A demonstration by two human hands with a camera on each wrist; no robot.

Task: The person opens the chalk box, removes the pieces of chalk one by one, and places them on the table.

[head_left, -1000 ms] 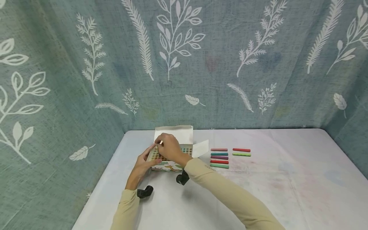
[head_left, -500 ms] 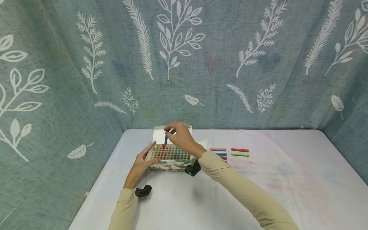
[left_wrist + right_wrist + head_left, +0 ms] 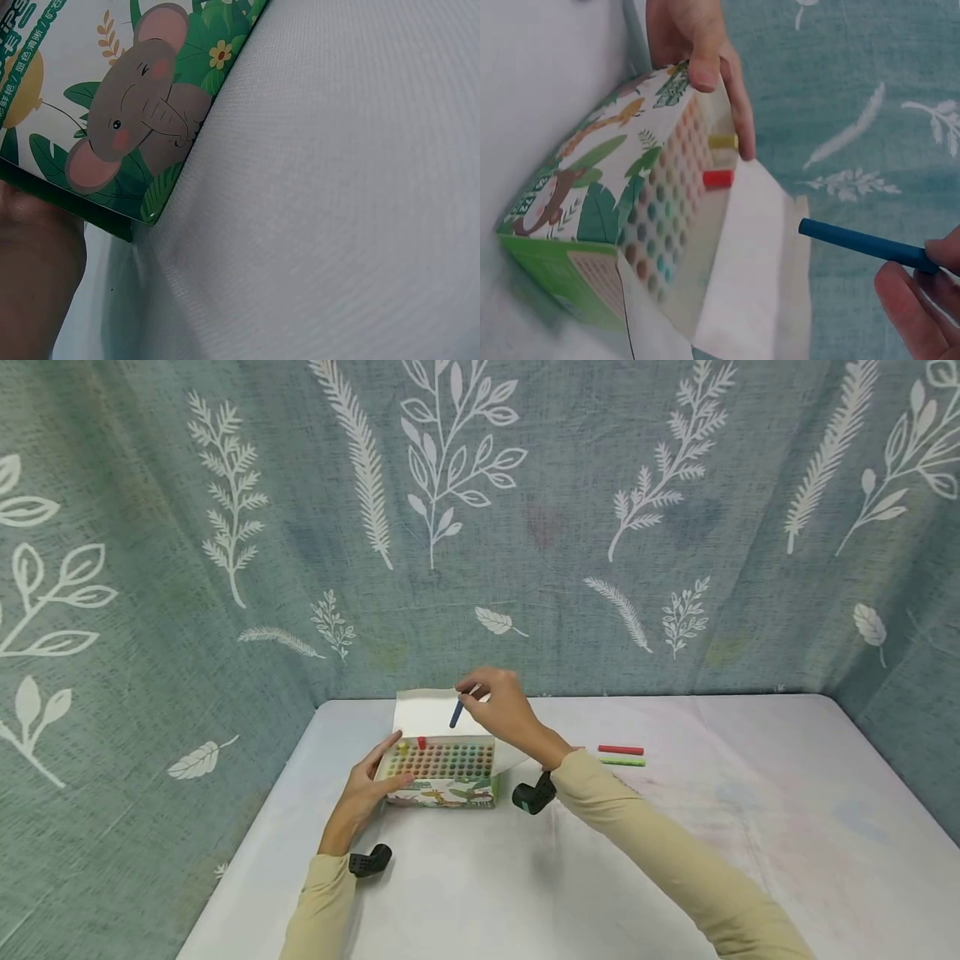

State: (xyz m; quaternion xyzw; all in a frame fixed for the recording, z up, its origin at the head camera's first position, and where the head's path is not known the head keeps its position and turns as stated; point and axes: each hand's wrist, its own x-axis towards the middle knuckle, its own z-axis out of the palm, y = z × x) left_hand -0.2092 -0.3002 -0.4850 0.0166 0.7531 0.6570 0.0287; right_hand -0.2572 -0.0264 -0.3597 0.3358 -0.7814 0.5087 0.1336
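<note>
A cardboard box (image 3: 442,795) printed with animals lies on the table, its white lid flap (image 3: 423,714) folded back. Its top is a tray of round holes, with a yellow chalk stick (image 3: 402,747) and a red chalk stick (image 3: 422,742) poking out at the far left. My left hand (image 3: 365,789) holds the box's left end, thumb on the front edge and fingers behind. Above the lid flap, my right hand (image 3: 501,702) pinches a blue chalk stick (image 3: 862,241), tilted and apart from the box. The left wrist view shows the elephant-printed box side (image 3: 127,97).
Right of the box lie another red chalk stick (image 3: 621,749) and a light green one (image 3: 624,762); my right forearm hides others beside them. A white side flap (image 3: 507,757) sticks out from the box's right end. A patterned curtain (image 3: 555,610) stands behind the table.
My right hand has risen from the far-left holes with the blue chalk stick and moved rightward. The red and yellow sticks in the box are now uncovered. My left hand stays on the box.
</note>
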